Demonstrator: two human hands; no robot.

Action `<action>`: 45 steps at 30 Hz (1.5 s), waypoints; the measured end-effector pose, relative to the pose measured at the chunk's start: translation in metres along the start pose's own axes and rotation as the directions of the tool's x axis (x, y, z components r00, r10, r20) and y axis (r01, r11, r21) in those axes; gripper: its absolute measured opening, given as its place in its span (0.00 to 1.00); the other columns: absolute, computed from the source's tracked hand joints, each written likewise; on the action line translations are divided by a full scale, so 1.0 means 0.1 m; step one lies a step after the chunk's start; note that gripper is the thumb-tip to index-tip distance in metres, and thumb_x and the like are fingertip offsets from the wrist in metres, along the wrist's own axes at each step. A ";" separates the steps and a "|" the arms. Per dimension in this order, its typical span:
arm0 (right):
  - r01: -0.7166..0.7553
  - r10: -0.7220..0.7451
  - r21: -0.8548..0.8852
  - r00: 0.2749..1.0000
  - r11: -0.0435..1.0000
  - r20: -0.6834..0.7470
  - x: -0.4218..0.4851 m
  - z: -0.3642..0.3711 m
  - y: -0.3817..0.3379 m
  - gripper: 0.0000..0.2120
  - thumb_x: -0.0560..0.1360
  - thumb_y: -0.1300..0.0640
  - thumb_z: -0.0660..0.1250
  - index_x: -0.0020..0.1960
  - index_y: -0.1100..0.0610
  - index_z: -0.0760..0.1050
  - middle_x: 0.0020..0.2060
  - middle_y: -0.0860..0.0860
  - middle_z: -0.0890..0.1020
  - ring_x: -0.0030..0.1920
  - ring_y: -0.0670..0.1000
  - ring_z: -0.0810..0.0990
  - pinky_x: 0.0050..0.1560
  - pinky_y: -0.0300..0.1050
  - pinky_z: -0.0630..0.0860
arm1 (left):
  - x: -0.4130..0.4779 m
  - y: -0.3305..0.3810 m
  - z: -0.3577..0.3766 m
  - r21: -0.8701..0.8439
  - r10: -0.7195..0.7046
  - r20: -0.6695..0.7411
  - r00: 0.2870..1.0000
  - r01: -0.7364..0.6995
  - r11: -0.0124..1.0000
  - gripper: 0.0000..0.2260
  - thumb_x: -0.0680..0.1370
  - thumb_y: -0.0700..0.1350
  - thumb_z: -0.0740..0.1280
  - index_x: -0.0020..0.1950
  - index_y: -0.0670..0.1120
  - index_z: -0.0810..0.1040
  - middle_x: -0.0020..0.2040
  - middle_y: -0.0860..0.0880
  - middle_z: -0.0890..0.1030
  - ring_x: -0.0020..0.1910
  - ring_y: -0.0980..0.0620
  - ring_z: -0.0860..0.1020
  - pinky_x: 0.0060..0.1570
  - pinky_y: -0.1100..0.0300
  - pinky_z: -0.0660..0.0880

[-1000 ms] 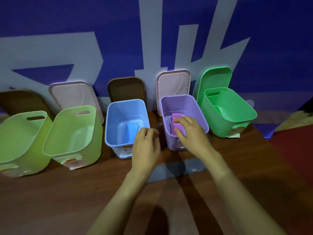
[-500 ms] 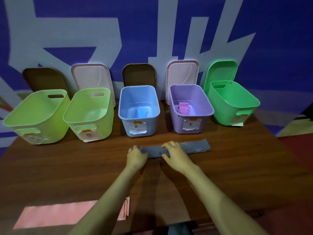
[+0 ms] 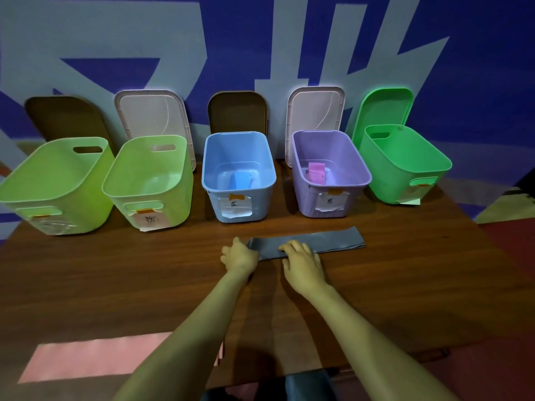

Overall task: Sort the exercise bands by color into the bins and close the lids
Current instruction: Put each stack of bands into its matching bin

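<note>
Step in hand, as I judge it: gathering the grey band (image 3: 321,241) off the table (image 3: 139,273) for binning.

- **Left hand:** My left hand (image 3: 239,256) pinches the band's left end, fingers curled.
- **Right hand:** My right hand (image 3: 304,263) sets bent fingertips on the near edge. I cannot tell whether it grips underneath.
- **Recommended:** secure both holds before lifting, and keep the layers aligned.

The band lies flat, running mostly rightward past my right hand. The open bins (image 3: 238,134) stand beyond both hands.

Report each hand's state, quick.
Left hand: grips the grey band at its left end.
Right hand: rests on the grey band; grip cannot be told.
</note>
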State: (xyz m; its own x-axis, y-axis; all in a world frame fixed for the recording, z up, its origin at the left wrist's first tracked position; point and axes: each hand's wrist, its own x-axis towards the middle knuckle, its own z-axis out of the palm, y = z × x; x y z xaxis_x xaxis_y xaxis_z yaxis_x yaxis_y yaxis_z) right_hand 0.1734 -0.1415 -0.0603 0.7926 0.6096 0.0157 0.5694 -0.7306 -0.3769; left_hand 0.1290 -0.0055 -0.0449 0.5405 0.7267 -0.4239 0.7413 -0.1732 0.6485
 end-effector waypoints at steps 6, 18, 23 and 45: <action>0.005 -0.001 -0.066 0.998 0.998 0.065 0.04 -0.03 -0.12 0.18 0.77 0.52 0.61 0.67 0.53 0.68 0.61 0.50 0.71 0.64 0.52 0.67 0.65 0.48 0.63 | 0.00 -0.09 -0.13 -0.163 0.088 0.026 0.996 -0.083 0.983 0.09 0.72 0.40 0.70 0.45 0.47 0.70 0.50 0.42 0.79 0.47 0.43 0.80 0.50 0.48 0.79; -0.023 0.025 0.182 1.000 0.983 -0.009 -0.02 0.01 -0.37 0.09 0.77 0.57 0.61 0.56 0.55 0.75 0.56 0.51 0.75 0.58 0.52 0.73 0.58 0.45 0.72 | -0.28 -0.65 -0.79 -0.265 0.123 -0.235 0.964 -0.185 0.946 0.12 0.74 0.40 0.68 0.57 0.41 0.72 0.51 0.43 0.78 0.46 0.46 0.76 0.42 0.57 0.71; -0.180 0.180 0.013 0.979 0.984 -0.099 0.01 -0.15 -0.01 0.10 0.78 0.57 0.61 0.56 0.54 0.76 0.57 0.52 0.74 0.61 0.53 0.68 0.61 0.45 0.67 | -0.36 -0.35 -0.61 -0.177 0.304 -0.262 0.916 -0.355 0.918 0.07 0.71 0.40 0.69 0.45 0.44 0.72 0.48 0.42 0.79 0.47 0.43 0.77 0.46 0.52 0.74; -0.371 0.318 0.484 0.929 0.793 0.191 0.20 -0.24 0.72 0.12 0.77 0.63 0.59 0.53 0.54 0.79 0.53 0.54 0.79 0.55 0.55 0.77 0.57 0.45 0.72 | -0.36 0.48 0.56 0.233 0.466 0.185 0.865 -0.499 0.835 0.15 0.73 0.47 0.70 0.54 0.39 0.76 0.52 0.41 0.78 0.51 0.42 0.77 0.43 0.54 0.71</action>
State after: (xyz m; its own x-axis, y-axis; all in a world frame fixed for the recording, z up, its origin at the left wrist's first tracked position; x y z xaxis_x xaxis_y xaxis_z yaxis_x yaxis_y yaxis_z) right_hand 0.2358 -0.1890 -0.0647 0.8753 0.3929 -0.2821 0.0521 -0.6564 -0.7526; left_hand 0.1673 -0.0773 -0.0342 0.8865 0.4256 -0.1815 0.4417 -0.6618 0.6058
